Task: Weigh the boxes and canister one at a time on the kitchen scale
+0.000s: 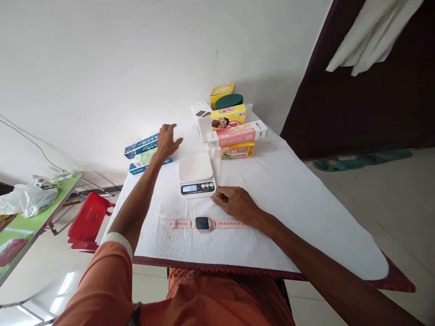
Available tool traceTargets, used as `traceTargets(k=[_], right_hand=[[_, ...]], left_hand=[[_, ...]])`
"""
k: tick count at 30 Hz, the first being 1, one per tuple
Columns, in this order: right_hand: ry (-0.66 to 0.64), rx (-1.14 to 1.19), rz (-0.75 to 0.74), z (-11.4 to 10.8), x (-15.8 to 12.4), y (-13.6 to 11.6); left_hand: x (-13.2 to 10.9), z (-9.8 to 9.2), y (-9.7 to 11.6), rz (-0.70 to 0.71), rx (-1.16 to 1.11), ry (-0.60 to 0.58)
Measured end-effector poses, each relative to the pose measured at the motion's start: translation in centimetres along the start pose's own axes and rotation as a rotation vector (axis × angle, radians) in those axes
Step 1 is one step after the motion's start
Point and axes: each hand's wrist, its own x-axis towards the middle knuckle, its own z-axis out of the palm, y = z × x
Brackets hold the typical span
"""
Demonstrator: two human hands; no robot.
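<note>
A white kitchen scale (196,168) with a lit display sits mid-table. My left hand (167,141) is over the right end of the blue boxes (139,146) at the left, its thumb and fingers apart and nothing between them. A pale green packet (147,156) lies among those boxes. My right hand (236,201) rests on the table by the scale's lower right corner, fingers curled together; whether they hold anything is hidden. In front of the scale a pink-strapped smartwatch (203,223) lies stretched out, its right end near my right wrist.
Behind the scale stand a white box (203,121), yellow boxes (228,118), a dark green round lid (229,101), and a long pink box (238,134) on a yellow-orange box (238,151). A red chair (89,219) and a green table (41,217) are at left.
</note>
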Motion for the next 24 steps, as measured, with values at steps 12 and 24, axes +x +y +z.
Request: traceTargets(k=[12,24], right_hand=[[0.02,0.009,-0.021,0.0,0.0,0.1],[0.018,-0.006,0.002,0.0,0.1,-0.2]], left_hand=[[-0.3,-5.9,-11.3,-0.423,0.198,-0.316],[-2.3,-11.3,-7.3,-0.072,0.138,-0.008]])
